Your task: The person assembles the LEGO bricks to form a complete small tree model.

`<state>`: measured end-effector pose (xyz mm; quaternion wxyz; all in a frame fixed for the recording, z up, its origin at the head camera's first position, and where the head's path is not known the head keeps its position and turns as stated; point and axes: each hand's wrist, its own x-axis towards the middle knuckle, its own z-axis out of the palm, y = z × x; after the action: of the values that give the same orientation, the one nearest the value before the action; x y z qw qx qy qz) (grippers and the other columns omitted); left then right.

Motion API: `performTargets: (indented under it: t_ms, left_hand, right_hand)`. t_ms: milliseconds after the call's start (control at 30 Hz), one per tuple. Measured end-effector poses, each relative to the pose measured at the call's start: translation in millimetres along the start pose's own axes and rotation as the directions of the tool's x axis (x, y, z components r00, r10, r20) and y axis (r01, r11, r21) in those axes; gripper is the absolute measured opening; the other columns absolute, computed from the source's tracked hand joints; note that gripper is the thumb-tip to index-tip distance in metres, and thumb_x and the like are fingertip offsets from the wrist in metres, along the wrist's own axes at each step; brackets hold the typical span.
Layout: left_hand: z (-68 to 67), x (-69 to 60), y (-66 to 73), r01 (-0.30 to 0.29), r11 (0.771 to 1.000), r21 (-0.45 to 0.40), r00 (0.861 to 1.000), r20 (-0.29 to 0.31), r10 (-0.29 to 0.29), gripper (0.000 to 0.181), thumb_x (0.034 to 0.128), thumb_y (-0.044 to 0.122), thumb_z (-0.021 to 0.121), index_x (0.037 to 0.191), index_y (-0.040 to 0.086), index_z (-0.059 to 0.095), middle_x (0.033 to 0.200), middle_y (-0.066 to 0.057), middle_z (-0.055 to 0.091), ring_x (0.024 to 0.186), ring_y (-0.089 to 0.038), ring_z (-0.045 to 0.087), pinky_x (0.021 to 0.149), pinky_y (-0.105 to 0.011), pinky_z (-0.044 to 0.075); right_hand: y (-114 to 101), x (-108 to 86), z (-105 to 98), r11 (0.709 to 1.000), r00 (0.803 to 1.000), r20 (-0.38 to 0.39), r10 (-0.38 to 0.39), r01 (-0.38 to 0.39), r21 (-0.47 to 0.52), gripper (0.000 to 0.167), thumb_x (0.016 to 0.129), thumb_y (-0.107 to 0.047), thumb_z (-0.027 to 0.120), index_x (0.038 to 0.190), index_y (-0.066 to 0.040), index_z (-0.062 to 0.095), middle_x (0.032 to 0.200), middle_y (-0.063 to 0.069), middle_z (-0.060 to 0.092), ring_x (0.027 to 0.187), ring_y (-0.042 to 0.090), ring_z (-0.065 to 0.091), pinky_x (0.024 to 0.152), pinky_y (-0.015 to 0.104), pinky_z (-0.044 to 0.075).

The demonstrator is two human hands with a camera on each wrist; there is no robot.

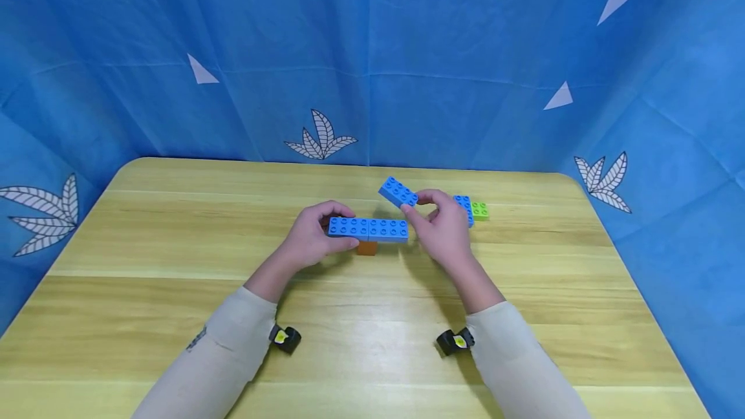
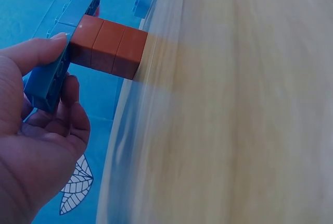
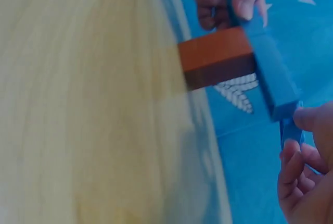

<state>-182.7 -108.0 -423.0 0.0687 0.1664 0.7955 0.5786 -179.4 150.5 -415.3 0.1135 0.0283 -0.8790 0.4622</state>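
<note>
Two blue bricks lie end to end in a row, the left one (image 1: 348, 227) and the right one (image 1: 388, 230), on top of a stack of orange-brown bricks (image 2: 108, 47). My left hand (image 1: 313, 236) grips the left end of the row between thumb and fingers. Between the thumb and fingers of my right hand (image 1: 443, 228) is another blue brick (image 1: 398, 192), tilted and held just behind the row's right end. In the right wrist view my right hand (image 3: 312, 166) partly covers that brick.
Behind my right hand, a blue brick (image 1: 464, 207) and a light green brick (image 1: 480, 211) sit side by side on the wooden table (image 1: 372, 354). A blue curtain (image 1: 465, 108) hangs along the table's back edge.
</note>
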Motion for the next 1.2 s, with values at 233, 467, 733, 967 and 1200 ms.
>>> performTargets:
  t_ms: [233,467,733,967,1200]
  left_hand:
    - [-0.1,0.6,0.4,0.004,1.000,0.004,1.000,-0.002,-0.004,0.040,0.0793,0.009,0.086,0.114,0.008,0.067,0.110,-0.006,0.063,0.095,-0.028,0.057,0.085,-0.041,0.049]
    - [-0.2,1.2,-0.2,0.005,1.000,0.004,1.000,-0.005,-0.005,0.043,0.0791,0.010,0.087,0.116,0.007,0.065,0.115,-0.007,0.063,0.098,-0.028,0.057,0.088,-0.040,0.049]
    - [-0.4,0.8,-0.3,-0.010,1.000,0.008,1.000,-0.011,0.011,0.043,0.0791,0.010,0.087,0.115,0.006,0.064,0.114,-0.007,0.064,0.097,-0.028,0.057,0.088,-0.041,0.049]
    - [-0.1,0.4,-0.2,-0.011,1.000,-0.024,1.000,0.000,0.011,0.046,0.0792,0.007,0.086,0.119,0.006,0.064,0.110,-0.008,0.063,0.091,-0.028,0.060,0.084,-0.039,0.051]
    - [-2.1,-1.1,0.9,-0.033,0.996,-0.086,0.999,0.032,0.036,0.050,0.0876,0.009,0.078,0.133,0.002,0.058,0.113,-0.012,0.056,0.090,-0.029,0.058,0.076,-0.033,0.051]
  right_hand:
    - [-17.2,-8.1,-6.6,0.984,0.989,0.093,-0.112,0.097,0.149,0.030,0.090,-0.032,0.077,0.114,-0.015,0.070,0.104,-0.003,0.066,0.055,0.022,0.050,0.043,0.033,0.039]
    - [-24.8,-10.4,-3.8,0.974,0.965,0.164,-0.205,0.186,0.128,0.028,0.089,-0.027,0.079,0.113,-0.016,0.072,0.100,-0.005,0.067,0.049,0.020,0.041,0.042,0.032,0.033]
    - [-26.8,-10.7,0.5,0.968,0.948,0.203,-0.244,0.226,0.109,0.028,0.087,-0.027,0.081,0.113,-0.018,0.073,0.099,-0.009,0.067,0.047,0.019,0.039,0.042,0.032,0.032]
    - [-28.8,-9.3,4.4,0.966,0.936,0.240,-0.258,0.245,0.084,0.028,0.086,-0.027,0.082,0.111,-0.017,0.074,0.101,-0.008,0.067,0.049,0.017,0.041,0.045,0.032,0.035]
    - [-30.5,-8.7,5.6,0.957,0.922,0.254,-0.292,0.281,0.079,0.028,0.087,-0.026,0.081,0.111,-0.015,0.074,0.103,-0.006,0.068,0.050,0.018,0.041,0.048,0.032,0.035]
